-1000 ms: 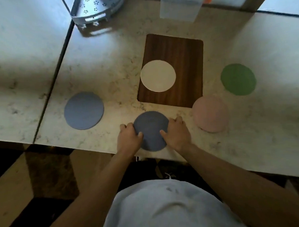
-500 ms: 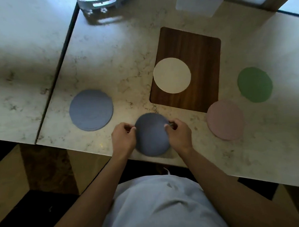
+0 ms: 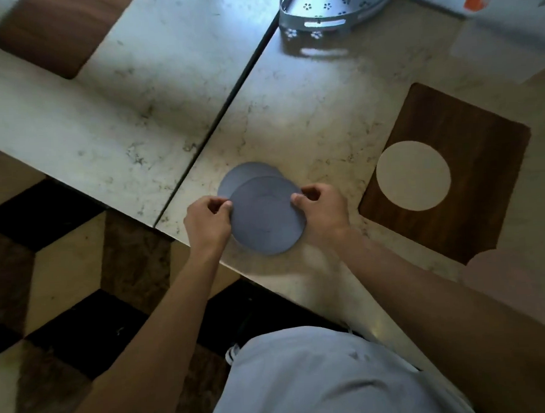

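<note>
I have the left hand (image 3: 207, 220) and the right hand (image 3: 323, 212) each pinching an opposite edge of the dark grey disc (image 3: 267, 216), thumbs on top and fingers curled. The disc is held just left of the wooden board (image 3: 470, 179), partly covering a paler blue-grey disc (image 3: 241, 176) that lies slightly farther from the board. I cannot tell whether the two discs touch. A cream disc (image 3: 413, 175) lies on the board, and a pink disc (image 3: 502, 277) overlaps its lower edge.
</note>
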A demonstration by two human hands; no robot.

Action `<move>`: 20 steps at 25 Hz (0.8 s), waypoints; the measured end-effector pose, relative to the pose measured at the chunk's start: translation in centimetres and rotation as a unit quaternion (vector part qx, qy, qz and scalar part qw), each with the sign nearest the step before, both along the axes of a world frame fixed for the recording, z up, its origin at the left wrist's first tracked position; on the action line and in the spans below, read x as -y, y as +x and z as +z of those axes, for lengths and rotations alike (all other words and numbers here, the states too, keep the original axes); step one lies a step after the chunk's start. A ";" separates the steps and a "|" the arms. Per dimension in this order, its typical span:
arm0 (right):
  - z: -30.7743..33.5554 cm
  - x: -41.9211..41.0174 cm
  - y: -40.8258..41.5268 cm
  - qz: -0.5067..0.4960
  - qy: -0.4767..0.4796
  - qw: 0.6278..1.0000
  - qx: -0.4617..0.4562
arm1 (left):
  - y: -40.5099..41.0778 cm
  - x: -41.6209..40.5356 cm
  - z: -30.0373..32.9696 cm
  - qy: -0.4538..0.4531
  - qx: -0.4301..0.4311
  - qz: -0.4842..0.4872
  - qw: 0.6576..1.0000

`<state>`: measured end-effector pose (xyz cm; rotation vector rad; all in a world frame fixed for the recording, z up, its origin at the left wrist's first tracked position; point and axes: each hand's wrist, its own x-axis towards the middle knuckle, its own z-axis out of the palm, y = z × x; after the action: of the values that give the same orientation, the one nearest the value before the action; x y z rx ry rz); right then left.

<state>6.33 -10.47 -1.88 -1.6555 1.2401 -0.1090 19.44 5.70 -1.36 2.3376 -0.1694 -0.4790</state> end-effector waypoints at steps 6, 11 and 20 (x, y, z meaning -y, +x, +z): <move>-1.3 1.0 5.3 0.046 -0.049 0.997 -0.043 | 4.5 0.4 -0.1 -0.009 0.018 0.009 1.000; -1.9 0.8 5.2 0.096 -0.098 0.987 -0.082 | 4.0 0.3 -1.7 0.017 0.053 0.005 0.998; -2.1 -0.5 5.0 0.103 -0.151 0.977 -0.113 | 3.1 1.4 -2.9 0.061 0.066 -0.025 0.996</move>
<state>11.35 -9.97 -4.00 -2.0979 1.2578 0.0220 22.53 4.32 -4.24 2.4920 -0.2683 -0.3670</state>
